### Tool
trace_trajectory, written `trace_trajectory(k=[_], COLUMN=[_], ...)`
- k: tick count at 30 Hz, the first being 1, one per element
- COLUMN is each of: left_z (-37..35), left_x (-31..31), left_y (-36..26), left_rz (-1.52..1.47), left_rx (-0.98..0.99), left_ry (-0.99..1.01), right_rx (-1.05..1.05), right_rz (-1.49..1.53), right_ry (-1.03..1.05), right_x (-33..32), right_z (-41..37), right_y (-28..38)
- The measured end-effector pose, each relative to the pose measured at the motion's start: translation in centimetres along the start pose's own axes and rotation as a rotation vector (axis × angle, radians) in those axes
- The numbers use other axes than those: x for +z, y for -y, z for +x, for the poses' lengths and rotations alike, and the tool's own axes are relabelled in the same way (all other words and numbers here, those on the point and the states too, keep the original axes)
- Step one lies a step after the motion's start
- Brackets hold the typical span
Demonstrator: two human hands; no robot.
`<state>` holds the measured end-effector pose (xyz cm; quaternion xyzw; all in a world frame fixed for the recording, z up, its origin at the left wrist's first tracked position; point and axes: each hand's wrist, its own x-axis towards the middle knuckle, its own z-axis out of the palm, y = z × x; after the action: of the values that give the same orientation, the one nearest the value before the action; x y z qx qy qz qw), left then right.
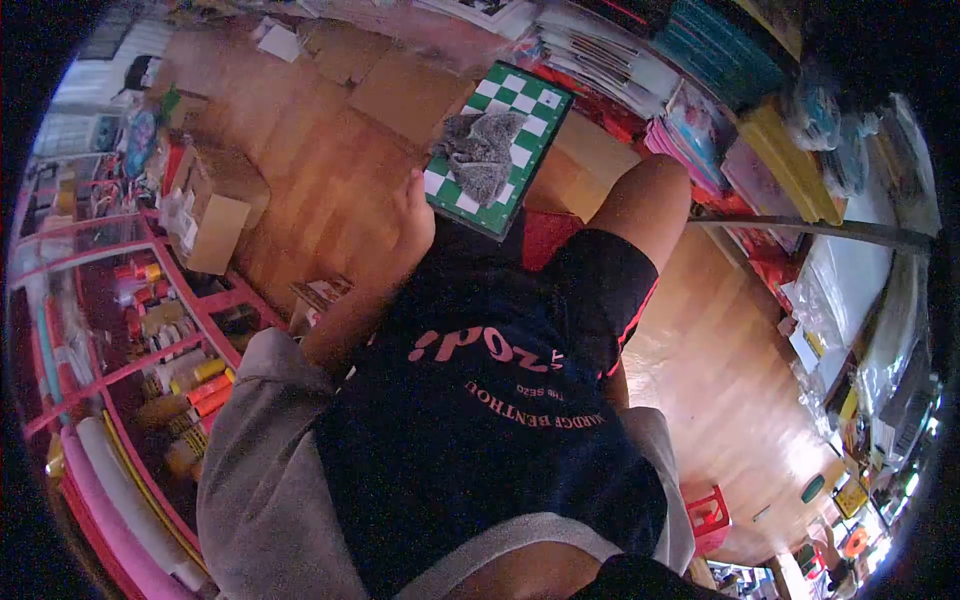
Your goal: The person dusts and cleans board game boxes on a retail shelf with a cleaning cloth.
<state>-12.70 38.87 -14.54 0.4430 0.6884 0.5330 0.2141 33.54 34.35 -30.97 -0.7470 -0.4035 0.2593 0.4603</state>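
Note:
A green and white checkered board point(520, 185) with a dark rim lies tilted beyond my lap. On it rests a crumpled grey cloth point(482, 150), covering many squares. My left hand point(413, 208) is at the board's left edge, closed against it, with some fingers hidden. My right forearm shows only in part beside the raised thigh in black shorts, and the right hand is out of sight.
An open cardboard box point(222, 222) and flat cardboard point(405, 98) lie on the wooden floor. Pink-framed shelves point(105, 380) hold goods at the left. Stacked books and packets point(690, 140) line the right, with a red stool point(708, 520) lower down.

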Motion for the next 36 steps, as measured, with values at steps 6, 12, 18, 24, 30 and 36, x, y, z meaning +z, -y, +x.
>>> trace_trajectory(k=[6,12,18,24,30,36], left_z=[0.0,0.3,-0.3,0.5,0.3,-0.3], left_x=[-0.4,0.8,-0.1,0.1,0.0,0.0], left_y=[-1.9,4.4,-1.3,3.3,1.6,1.9], left_rz=[0.096,-0.069,0.107,-0.230,-0.189,0.129], left_rx=[0.047,-0.100,0.030,-0.206,-0.070,0.119], left_ry=[0.045,0.049,0.004,0.010,0.036,-0.028], right_rx=[0.017,-0.021,0.012,0.053,0.025,0.025], right_rz=[0.037,0.070,0.112,0.122,0.151,0.197], right_ry=[-0.037,-0.066,-0.014,-0.027,-0.026,0.002], right_x=[-1.7,-3.0,-1.6,-3.5,-4.9,-4.2], right_z=[-1.5,0.4,-0.7,-3.4,-1.9,-0.6], right_y=[-1.5,-1.2,-3.2,-4.9,-5.0,-5.9])
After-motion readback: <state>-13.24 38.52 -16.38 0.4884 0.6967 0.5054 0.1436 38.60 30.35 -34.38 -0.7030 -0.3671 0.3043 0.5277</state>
